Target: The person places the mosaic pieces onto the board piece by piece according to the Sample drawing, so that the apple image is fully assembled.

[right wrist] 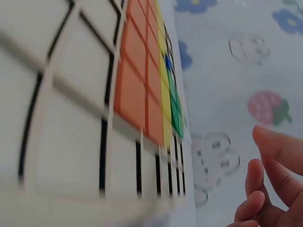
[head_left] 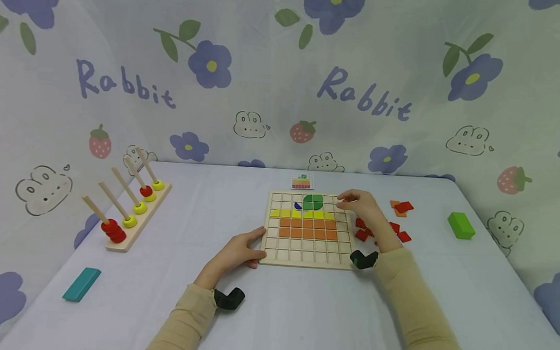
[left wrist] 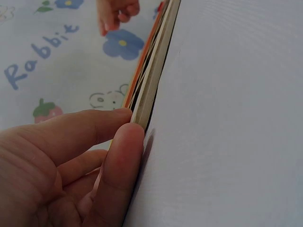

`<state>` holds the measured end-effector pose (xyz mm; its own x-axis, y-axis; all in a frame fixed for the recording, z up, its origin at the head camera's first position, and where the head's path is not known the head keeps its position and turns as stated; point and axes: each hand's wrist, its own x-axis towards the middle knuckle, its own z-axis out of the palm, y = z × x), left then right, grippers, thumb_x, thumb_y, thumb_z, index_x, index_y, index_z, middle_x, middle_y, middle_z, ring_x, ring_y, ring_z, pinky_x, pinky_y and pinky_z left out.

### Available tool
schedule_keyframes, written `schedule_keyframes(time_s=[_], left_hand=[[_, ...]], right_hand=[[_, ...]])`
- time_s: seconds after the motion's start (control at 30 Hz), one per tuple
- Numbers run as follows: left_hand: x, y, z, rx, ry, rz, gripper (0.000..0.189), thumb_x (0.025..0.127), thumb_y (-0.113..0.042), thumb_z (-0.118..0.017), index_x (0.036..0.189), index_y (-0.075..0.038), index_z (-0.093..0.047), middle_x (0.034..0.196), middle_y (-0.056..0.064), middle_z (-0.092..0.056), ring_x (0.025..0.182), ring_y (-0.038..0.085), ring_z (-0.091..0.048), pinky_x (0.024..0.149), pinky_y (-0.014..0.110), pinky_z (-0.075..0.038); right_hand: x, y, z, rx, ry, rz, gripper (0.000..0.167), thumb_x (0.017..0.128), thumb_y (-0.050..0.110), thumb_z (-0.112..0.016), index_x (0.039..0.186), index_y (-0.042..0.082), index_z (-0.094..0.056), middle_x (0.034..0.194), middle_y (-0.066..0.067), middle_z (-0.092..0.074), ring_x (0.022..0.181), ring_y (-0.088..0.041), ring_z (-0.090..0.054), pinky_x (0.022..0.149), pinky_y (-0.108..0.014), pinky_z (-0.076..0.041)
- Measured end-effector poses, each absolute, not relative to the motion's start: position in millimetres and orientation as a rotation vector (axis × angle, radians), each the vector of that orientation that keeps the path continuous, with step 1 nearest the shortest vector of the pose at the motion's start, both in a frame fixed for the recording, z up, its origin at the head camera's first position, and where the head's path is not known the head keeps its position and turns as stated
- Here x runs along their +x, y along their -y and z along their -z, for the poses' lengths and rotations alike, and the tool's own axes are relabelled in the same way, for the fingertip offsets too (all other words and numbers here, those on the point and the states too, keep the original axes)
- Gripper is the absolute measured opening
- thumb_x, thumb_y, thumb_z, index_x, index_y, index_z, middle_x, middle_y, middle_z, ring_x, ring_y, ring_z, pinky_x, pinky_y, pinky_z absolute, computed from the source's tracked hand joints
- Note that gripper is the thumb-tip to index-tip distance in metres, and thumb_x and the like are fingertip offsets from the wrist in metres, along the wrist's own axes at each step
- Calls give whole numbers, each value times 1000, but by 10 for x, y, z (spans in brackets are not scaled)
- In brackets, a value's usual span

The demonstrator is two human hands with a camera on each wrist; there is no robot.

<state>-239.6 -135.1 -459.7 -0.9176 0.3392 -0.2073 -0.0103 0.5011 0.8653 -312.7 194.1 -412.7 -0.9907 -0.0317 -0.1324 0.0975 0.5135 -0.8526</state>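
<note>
The left hand (head_left: 237,250) grips the left edge of a square, pale wooden grid board (head_left: 307,257), thumb by its near corner, seemingly to steady it. The right hand (head_left: 365,207) hovers at the board's far right corner, fingers loosely bent, with no piece visible between them.

The work in hand looks like building up a mosaic to match the small printed picture card (head_left: 301,184) behind the board. Two rows of flat, smooth orange square tiles (head_left: 308,233) sit in the board's middle, below a row of yellow pieces (head_left: 297,214), some with curved edges. Towards the board's far side are rounded green pieces (head_left: 309,202) and a dark blue half-round piece (head_left: 298,205). The board's near rows are bare; since the card shows a reddish lower band, the next move probably calls for picking up one of the thin, glossy red square tiles (head_left: 404,237) scattered right of the board and seating it between the raised wooden ridges.

Well left of the board stands a wooden peg rack (head_left: 144,215) with rounded red and yellow beads; well right lies a bright green rectangular block (head_left: 461,225).
</note>
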Motion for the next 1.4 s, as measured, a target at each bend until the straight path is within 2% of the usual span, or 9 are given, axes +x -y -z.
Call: schedule_keyframes(time_s=[0.17,0.4,0.43,0.53,0.67,0.87,1.03,1.23,1.4], left_hand=[[-2398,1362,4611,289,-2386,-1398,70,82,-12,-68,143,-8,-34,53,3,-54,46,11,-56,54,25,-49],[-2395,1366,4611,298,-2395,-1401,69,82,-12,-68,143,-8,-35,54,2,-53,46,10,-55,52,25,-50],[-2393,1365,4608,297,-2393,-1403,69,82,-12,-68,143,-8,-35,54,2,-53,46,10,-55,52,25,-50],[-2385,1363,4594,294,-2389,-1407,69,82,-12,-68,143,-8,-35,54,2,-52,46,10,-55,52,25,-50],[-2376,1359,4584,301,-2385,-1405,69,82,-12,-68,142,-7,-36,54,2,-52,47,10,-55,52,25,-50],[-2372,1346,4582,329,-2387,-1397,68,83,-12,-68,142,-4,-35,55,3,-53,47,10,-55,53,26,-50],[-2378,1337,4588,340,-2386,-1396,69,83,-13,-68,143,-5,-35,53,2,-53,47,10,-56,54,25,-49],[-2373,1337,4586,316,-2398,-1384,69,83,-12,-68,143,-7,-35,52,2,-54,47,10,-56,54,24,-49],[-2364,1340,4585,311,-2404,-1387,69,83,-12,-68,143,-7,-35,52,2,-55,47,10,-56,54,25,-49]], right_hand=[[-3069,-2394,4156,213,-2633,1553,41,87,22,-64,123,3,-55,123,-18,-49,114,-32,-41,100,-47,-33],[-2973,-2913,4296,498,-2584,1647,47,88,29,-62,128,6,-52,135,-16,-43,117,-31,-38,97,-43,-36],[-2961,-2971,4319,508,-2570,1660,48,90,28,-60,130,4,-49,136,-17,-40,118,-31,-36,99,-43,-34],[-2938,-3081,4374,627,-2558,1665,53,90,27,-60,134,3,-44,137,-19,-38,118,-31,-35,98,-41,-35],[-2932,-3149,4399,739,-2616,1531,64,88,28,-61,137,-2,-35,137,-26,-35,121,-39,-34,101,-47,-34],[-2974,-3155,4381,743,-2678,1232,76,87,38,-59,135,-12,-30,136,-32,-32,121,-44,-32,103,-51,-31],[-2941,-3093,4326,769,-2698,1162,73,88,35,-57,132,-17,-30,130,-33,-37,113,-43,-38,100,-51,-34],[-2941,-3102,4330,751,-2743,1148,59,90,27,-54,132,-11,-36,133,-31,-37,118,-43,-36,100,-50,-34],[-2950,-3105,4339,730,-2780,1165,62,88,24,-55,135,-11,-33,135,-32,-36,120,-44,-35,100,-50,-34]])
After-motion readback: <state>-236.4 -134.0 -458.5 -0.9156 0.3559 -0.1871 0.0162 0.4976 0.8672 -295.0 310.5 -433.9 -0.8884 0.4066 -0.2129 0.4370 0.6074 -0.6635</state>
